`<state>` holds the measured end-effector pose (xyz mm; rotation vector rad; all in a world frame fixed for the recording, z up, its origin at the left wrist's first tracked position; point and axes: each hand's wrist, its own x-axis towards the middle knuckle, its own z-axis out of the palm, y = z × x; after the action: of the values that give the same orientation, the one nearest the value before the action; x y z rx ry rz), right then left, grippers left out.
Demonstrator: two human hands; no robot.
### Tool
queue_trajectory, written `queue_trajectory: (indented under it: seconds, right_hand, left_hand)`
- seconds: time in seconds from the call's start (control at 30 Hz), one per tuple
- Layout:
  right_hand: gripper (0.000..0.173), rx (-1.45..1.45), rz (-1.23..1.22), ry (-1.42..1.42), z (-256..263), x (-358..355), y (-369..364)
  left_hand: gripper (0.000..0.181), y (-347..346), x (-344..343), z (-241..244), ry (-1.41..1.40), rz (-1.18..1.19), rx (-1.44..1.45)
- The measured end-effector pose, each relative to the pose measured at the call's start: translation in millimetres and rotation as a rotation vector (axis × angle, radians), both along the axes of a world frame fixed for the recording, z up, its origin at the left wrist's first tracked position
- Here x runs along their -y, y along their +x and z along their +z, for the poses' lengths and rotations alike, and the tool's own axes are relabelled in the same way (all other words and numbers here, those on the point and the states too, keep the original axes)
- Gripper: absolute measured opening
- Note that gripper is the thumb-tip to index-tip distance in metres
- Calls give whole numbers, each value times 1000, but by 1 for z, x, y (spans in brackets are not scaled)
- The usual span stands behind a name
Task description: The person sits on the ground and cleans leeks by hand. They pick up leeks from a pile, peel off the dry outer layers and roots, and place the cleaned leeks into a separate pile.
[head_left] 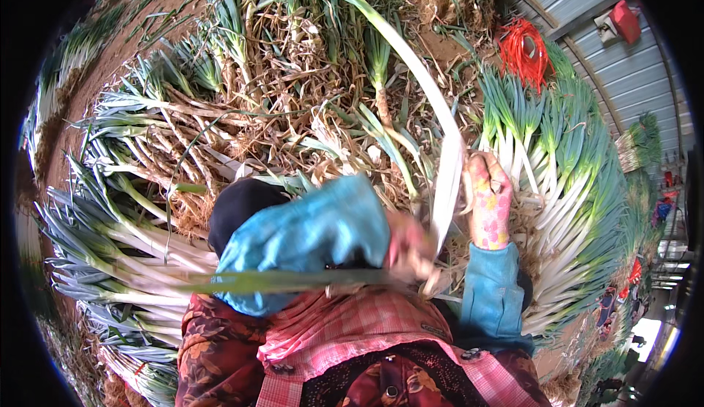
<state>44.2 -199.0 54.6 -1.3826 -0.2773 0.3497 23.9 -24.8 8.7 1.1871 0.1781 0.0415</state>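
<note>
A long green onion with a thick white stem arcs up from between my hands. My right hand, in a pink and yellow patterned glove, has its fingers curled against the white stem and seems to grip it. Beside those fingers hangs a thin pale strip of skin. My left hand is blurred and sits low, left of the stem's bottom end. From it a blurred green leaf trails left across my blue sleeve. The fingers of that hand are partly hidden by blur.
Dry husks and leaves cover the ground ahead. Unpeeled green onions with roots lie left; white-stemmed ones fan out right. A bundle of red ties lies at upper right, near a corrugated metal wall.
</note>
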Motion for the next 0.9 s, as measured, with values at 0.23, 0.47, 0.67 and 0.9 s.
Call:
queue_trajectory:
  seconds: [0.23,0.47,0.67,0.9]
  right_hand:
    - [9,723,1,-502,13,20,-5]
    - [24,817,292,-745,-1,36,-18]
    - [40,780,262,-648,7,-3,5]
    - [32,479,334,-474,21,-75,-1]
  left_hand:
    - [30,5,-3,-6,-160,1,-160]
    - [33,-16,-77,21,-695,378,134]
    - [38,-13,-54,12,-518,157,215]
    - [56,-21,-40,29,-309,-20,239]
